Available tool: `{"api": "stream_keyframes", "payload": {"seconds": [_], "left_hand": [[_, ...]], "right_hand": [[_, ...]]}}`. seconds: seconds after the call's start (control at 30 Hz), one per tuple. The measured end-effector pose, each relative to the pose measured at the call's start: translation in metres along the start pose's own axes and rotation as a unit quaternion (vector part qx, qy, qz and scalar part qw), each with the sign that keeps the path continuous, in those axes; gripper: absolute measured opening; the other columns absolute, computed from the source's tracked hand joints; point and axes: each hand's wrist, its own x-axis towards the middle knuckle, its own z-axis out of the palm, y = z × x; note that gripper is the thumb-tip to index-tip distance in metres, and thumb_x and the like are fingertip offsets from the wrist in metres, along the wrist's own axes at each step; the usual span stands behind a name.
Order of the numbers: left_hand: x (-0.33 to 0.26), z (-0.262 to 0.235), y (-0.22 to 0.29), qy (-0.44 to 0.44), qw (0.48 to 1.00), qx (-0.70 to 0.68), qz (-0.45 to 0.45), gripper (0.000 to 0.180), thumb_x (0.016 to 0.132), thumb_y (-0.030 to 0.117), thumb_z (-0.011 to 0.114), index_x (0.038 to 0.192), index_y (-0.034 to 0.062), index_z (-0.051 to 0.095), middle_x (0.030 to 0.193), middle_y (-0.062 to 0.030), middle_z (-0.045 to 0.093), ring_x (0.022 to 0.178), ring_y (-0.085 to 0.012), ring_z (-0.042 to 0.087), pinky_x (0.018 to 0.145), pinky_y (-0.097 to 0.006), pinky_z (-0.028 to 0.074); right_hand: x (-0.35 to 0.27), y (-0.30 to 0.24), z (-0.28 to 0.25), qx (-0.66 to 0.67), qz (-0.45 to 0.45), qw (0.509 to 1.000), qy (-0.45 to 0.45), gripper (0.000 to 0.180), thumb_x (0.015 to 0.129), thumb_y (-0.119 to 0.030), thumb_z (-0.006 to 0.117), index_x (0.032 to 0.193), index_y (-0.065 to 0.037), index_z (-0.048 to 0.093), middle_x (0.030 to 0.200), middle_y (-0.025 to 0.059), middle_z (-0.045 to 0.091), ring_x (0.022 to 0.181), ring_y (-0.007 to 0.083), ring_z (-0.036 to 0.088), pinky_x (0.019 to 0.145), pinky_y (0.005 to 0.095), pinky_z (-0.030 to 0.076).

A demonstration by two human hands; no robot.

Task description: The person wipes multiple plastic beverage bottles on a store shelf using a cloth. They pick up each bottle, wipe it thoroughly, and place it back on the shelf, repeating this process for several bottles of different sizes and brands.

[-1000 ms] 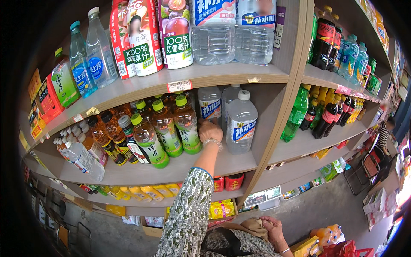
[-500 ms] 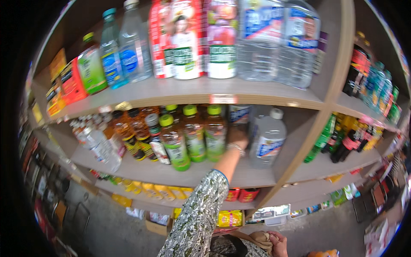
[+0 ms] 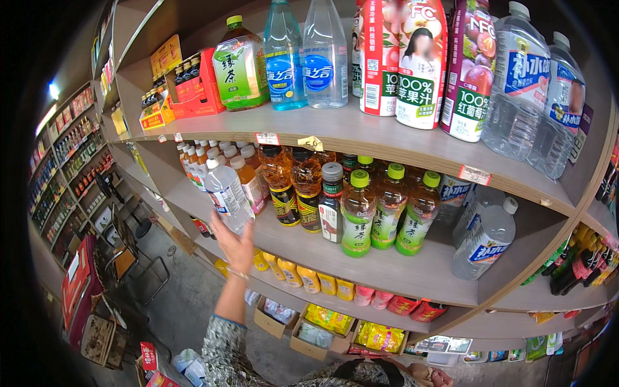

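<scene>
My left hand (image 3: 233, 248) is raised at the front edge of the middle shelf, thumb and fingers spread. Just beyond its fingertips stands a clear plastic bottle (image 3: 227, 193) with a white cap and a blue and white label; whether they touch it I cannot tell. At the lower edge, my right hand (image 3: 442, 378) shows only in part, closed by a bunched tan cloth (image 3: 419, 372). Right of the left hand stand dark-capped amber bottles (image 3: 281, 187), a grey-capped bottle (image 3: 331, 203) and green-capped tea bottles (image 3: 358, 216).
Above runs the upper shelf's edge (image 3: 387, 145), bearing juice bottles (image 3: 422, 64) and large water bottles (image 3: 516, 84). A clear bottle (image 3: 487, 238) leans in view at the middle shelf's right. Cartons of yellow packs (image 3: 329, 319) sit below. A chair (image 3: 132, 255) stands at left.
My left hand has come away from the right part of the middle shelf and moved far left, to the clear bottle. The view has swung left; my right hand is lower and more cut off.
</scene>
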Motion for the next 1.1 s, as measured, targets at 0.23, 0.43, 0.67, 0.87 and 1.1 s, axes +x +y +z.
{"api": "stream_keyframes", "payload": {"seconds": [0.23, 0.43, 0.67, 0.87, 1.1], "left_hand": [[0.078, 0.023, -0.071, -0.112, 0.973, -0.164, -0.115, 0.081, 0.066, 0.016, 0.087, 0.129, -0.0033, 0.042, 0.116, -0.016, 0.062, 0.103, -0.0237, 0.063, 0.091, -0.035, 0.05], [0.057, 0.004, -0.051, -0.117, 0.977, -0.082, -0.158, 0.068, 0.062, 0.014, 0.085, 0.119, -0.0032, 0.052, 0.105, -0.0111, 0.067, 0.097, -0.0219, 0.065, 0.086, -0.035, 0.051], [-0.004, -0.039, 0.012, -0.321, 0.87, -0.323, -0.188, 0.071, 0.062, 0.004, 0.08, 0.126, -0.003, 0.052, 0.111, -0.0099, 0.066, 0.101, -0.0195, 0.064, 0.09, -0.033, 0.051], [-0.079, -0.024, 0.077, -0.286, 0.707, -0.567, -0.312, 0.078, 0.06, -0.003, 0.078, 0.132, -0.0015, 0.047, 0.119, -0.0101, 0.062, 0.109, -0.0228, 0.062, 0.096, -0.038, 0.051], [-0.132, 0.002, 0.171, -0.329, 0.771, -0.5, -0.218, 0.079, 0.059, 0.002, 0.088, 0.129, 0.0, 0.05, 0.114, -0.0099, 0.062, 0.1, -0.0196, 0.064, 0.086, -0.033, 0.054]], "right_hand": [[-0.009, -0.03, 0.021, -0.286, -0.094, 0.953, -0.027, 0.045, 0.098, -0.033, 0.054, 0.128, -0.001, 0.06, 0.127, 0.0217, 0.061, 0.119, 0.0354, 0.055, 0.103, 0.0425, 0.041], [-0.01, -0.025, 0.029, -0.234, -0.102, 0.966, -0.026, 0.048, 0.099, -0.037, 0.053, 0.13, -0.001, 0.059, 0.126, 0.0235, 0.061, 0.12, 0.0374, 0.053, 0.104, 0.0434, 0.041], [0.022, 0.001, 0.018, -0.129, -0.101, 0.986, -0.024, 0.036, 0.095, -0.022, 0.059, 0.121, 0.002, 0.062, 0.111, 0.0193, 0.067, 0.104, 0.0291, 0.061, 0.093, 0.0385, 0.048], [0.038, 0.023, 0.01, 0.066, -0.095, 0.992, -0.042, 0.023, 0.091, -0.008, 0.065, 0.109, 0.006, 0.068, 0.095, 0.0104, 0.071, 0.084, 0.0161, 0.066, 0.08, 0.03, 0.054], [0.002, -0.025, 0.032, -0.064, -0.226, 0.972, -0.026, 0.026, 0.087, -0.003, 0.069, 0.113, 0.001, 0.069, 0.1, 0.0066, 0.071, 0.093, 0.0127, 0.064, 0.085, 0.0284, 0.052]]}}
